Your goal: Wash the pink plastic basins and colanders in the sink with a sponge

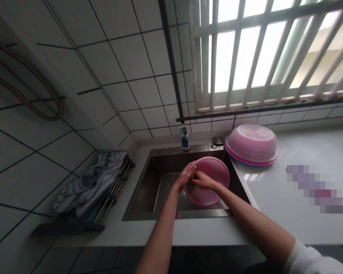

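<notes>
Far left: hose (pixel 50 110) looped on the tiled wall. Below it, rack (pixel 128 163) on the counter (pixel 297 232), with a striped cloth (pixel 95 177) draped over it. Right of that, sink (pixel 205 214), let into the counter; tap (pixel 184 139) at its far edge.

Left hand (pixel 184 177): at the left rim of the pink bowl (pixel 218 171), fingers closed over the rim, apparently gripping it. Bowl is inside the sink, right half, mouth up; contact with the sink floor not visible. Right hand (pixel 203 180): inside the bowl, just beside the left hand, fingers curled; cannot tell whether they grip anything.

Right of sink: upturned basins (pixel 251 144), stacked, on the counter.

Risks (judgement): a loose left grip, or a wet rim, could let the bowl slide or swing. A hard push by the right hand on the left side could tip it. A wide swing right could bump the basins.
</notes>
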`<act>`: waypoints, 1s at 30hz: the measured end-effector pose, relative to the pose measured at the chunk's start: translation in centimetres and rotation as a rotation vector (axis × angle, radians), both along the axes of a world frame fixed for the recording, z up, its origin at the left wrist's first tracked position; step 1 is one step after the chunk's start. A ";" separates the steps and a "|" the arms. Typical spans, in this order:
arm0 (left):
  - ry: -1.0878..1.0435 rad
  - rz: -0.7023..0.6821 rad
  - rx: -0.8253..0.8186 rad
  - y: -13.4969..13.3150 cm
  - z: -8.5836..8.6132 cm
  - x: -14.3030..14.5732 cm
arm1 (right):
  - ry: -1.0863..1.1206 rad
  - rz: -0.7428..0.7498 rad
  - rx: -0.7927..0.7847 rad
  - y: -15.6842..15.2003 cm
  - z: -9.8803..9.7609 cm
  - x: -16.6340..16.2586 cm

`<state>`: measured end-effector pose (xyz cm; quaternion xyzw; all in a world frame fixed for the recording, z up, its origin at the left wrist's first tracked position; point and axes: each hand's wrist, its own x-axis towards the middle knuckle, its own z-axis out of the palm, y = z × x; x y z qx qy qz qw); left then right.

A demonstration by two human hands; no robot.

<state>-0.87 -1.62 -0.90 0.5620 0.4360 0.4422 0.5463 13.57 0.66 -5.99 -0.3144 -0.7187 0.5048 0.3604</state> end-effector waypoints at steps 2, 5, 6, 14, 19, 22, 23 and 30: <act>-0.011 -0.004 0.009 -0.1 0.2 0.0 | 0.070 -0.124 -0.016 0.4 0.5 0.4; -0.030 -0.009 0.030 -0.3 0.5 0.0 | 0.187 -0.354 -0.074 0.9 1.5 1.2; -0.038 -0.007 0.025 -0.3 0.5 0.0 | 0.204 -0.347 -0.087 0.8 1.8 1.2; -0.045 0.034 -0.035 0.0 -0.4 -0.3 | 0.184 -0.160 -0.118 -0.1 2.2 0.4; -0.064 0.016 -0.028 -0.1 -0.3 0.0 | 0.226 -0.258 -0.147 0.5 2.1 0.9; -0.042 0.067 -0.028 -0.1 0.0 -0.1 | 0.134 -0.010 -0.155 -0.1 1.5 -0.1; -0.031 0.072 -0.020 -0.1 0.1 -0.2 | 0.132 0.006 -0.156 -0.1 1.3 -0.2; 0.013 0.003 0.013 -0.2 0.0 0.1 | 0.283 -0.340 -0.174 1.3 1.6 1.1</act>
